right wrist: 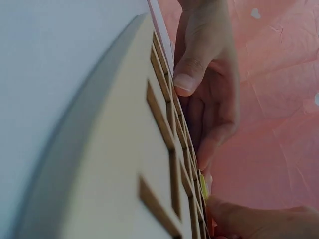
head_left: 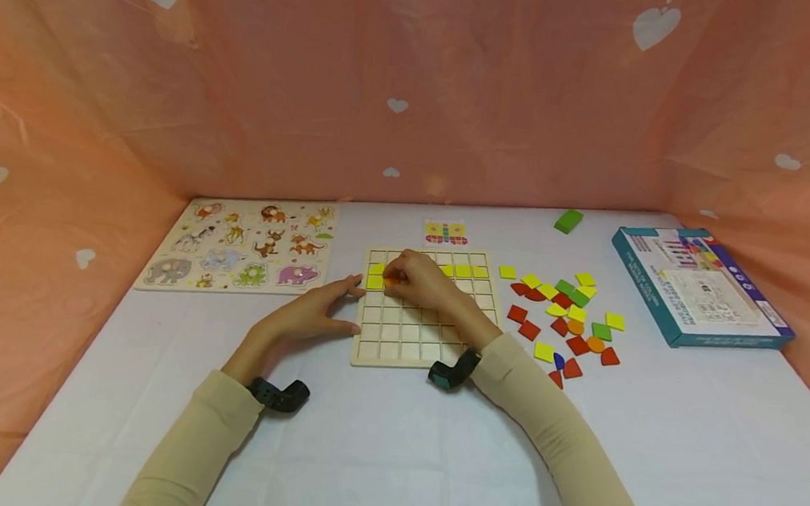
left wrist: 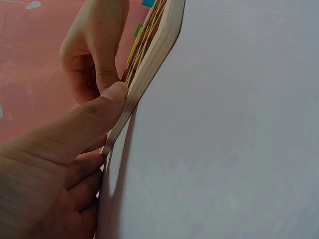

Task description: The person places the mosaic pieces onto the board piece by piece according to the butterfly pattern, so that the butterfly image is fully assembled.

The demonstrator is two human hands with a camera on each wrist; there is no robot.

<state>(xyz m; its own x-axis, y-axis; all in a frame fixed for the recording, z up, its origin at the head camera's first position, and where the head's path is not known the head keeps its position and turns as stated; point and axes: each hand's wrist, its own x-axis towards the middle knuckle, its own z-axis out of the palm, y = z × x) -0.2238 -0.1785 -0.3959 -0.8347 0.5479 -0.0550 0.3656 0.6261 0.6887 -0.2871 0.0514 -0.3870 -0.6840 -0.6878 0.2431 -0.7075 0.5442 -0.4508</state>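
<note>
Beige sleeves [head_left: 565,448] reach across the tabletop [head_left: 371,475]. The right hand [head_left: 423,280] pinches an orange piece [head_left: 391,281] at the upper-left cells of a gridded wooden board [head_left: 389,351], just beside yellow squares [head_left: 374,282] seated there; others sit toward the upper right. The left hand [head_left: 309,309], fingers spread, touches the board's left edge. Loose coloured tiles [head_left: 576,315] lie right, near a cardboard box [head_left: 705,291].

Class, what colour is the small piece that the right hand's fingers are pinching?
Orange; the pinched piece shows best in the head view.

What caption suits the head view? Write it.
Left hand touches wooden grid board; over it, right hand pinches orange piece.
</note>
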